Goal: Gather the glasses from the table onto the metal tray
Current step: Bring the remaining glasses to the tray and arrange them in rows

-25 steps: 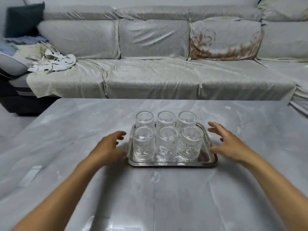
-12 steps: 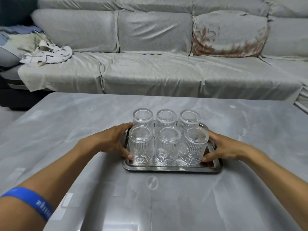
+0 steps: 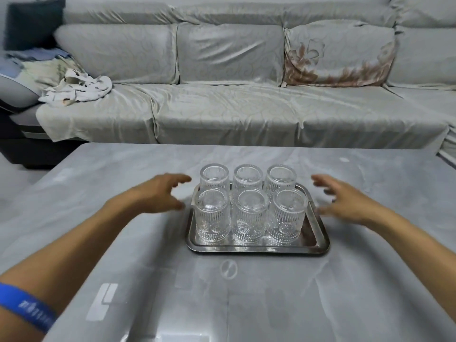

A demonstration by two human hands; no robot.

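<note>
Several clear ribbed glasses (image 3: 250,215) stand upside down in two rows on the metal tray (image 3: 256,248), which rests on the grey marbled table (image 3: 123,218). My left hand (image 3: 158,193) hovers just left of the tray, fingers spread, holding nothing. My right hand (image 3: 345,201) hovers just right of the tray, also spread and holding nothing. Neither hand touches the tray or a glass.
A grey covered sofa (image 3: 234,107) runs along the far side of the table. A crumpled white cloth (image 3: 76,88) lies on its left seat. A blue wristband (image 3: 27,309) sits on my left forearm.
Half a second ago both hands gripped the tray's sides. They have now let go and drawn outward, fingers apart. The tray with its glasses stays in place.
</note>
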